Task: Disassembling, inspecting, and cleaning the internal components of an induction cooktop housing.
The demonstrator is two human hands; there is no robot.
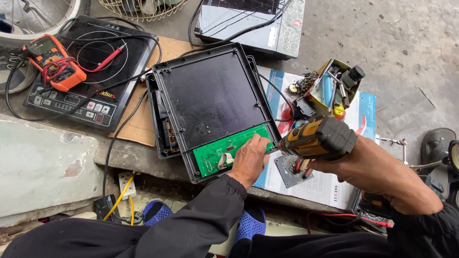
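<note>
- Left hand (248, 160) presses flat, fingers together, on the green board (229, 149) in the open cooker shell (210, 102)
- Right hand (368, 165) clamps the drill (318, 138), tip at the board's right end
- Tin (330, 88) behind holds tools and bits

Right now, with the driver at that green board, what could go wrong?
1. The left hand rests on the green circuit board right beside the tip of the cordless driver; a slip could jab the fingers.
2. A slip could also gouge the board.
3. The open tin of parts nearby could get knocked over.
</note>
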